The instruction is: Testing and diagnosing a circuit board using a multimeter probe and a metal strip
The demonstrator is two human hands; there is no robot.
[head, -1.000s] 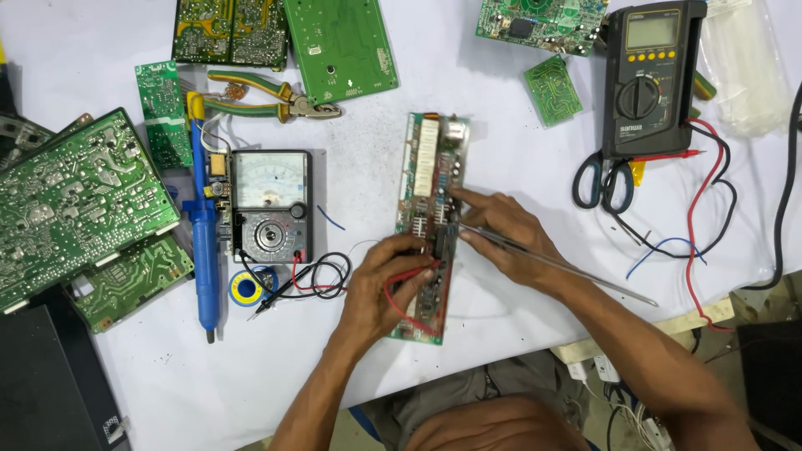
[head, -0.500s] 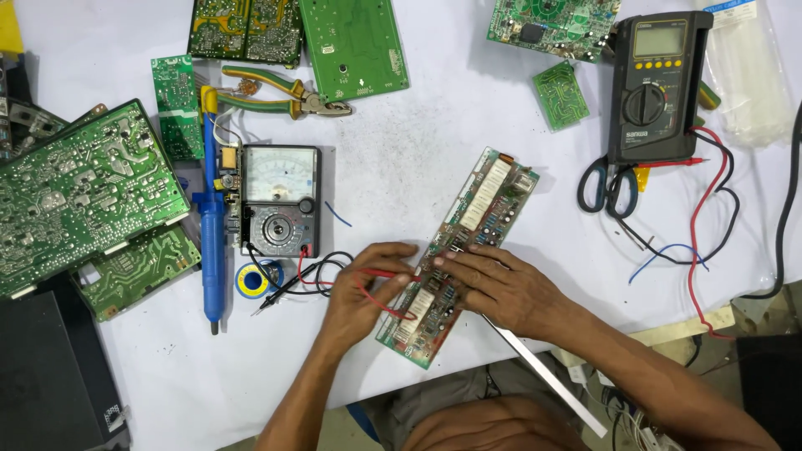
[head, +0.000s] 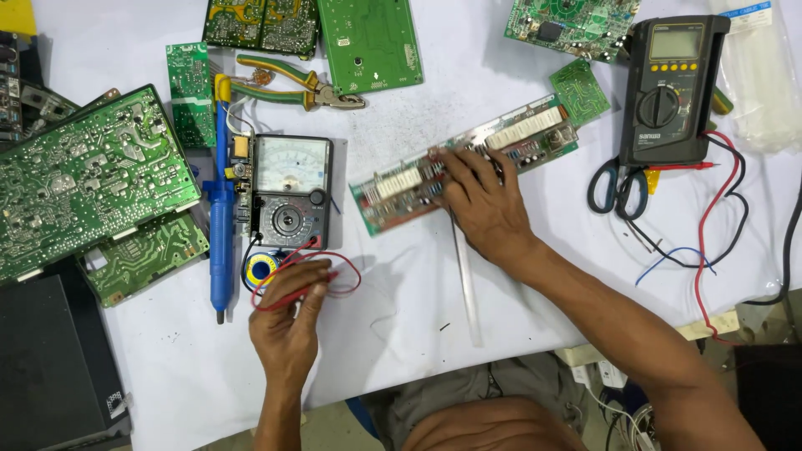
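The right hand [head: 484, 205] lies spread, fingers flat on the long board [head: 401, 185] mid-counter [head: 401, 334]. The left hand [head: 288, 321] pinches the red lead [head: 347, 276] below the meter [head: 288, 192].

A black digital multimeter [head: 666, 90], scissors [head: 616, 188] and green-handled pliers [head: 292, 83] lie about.
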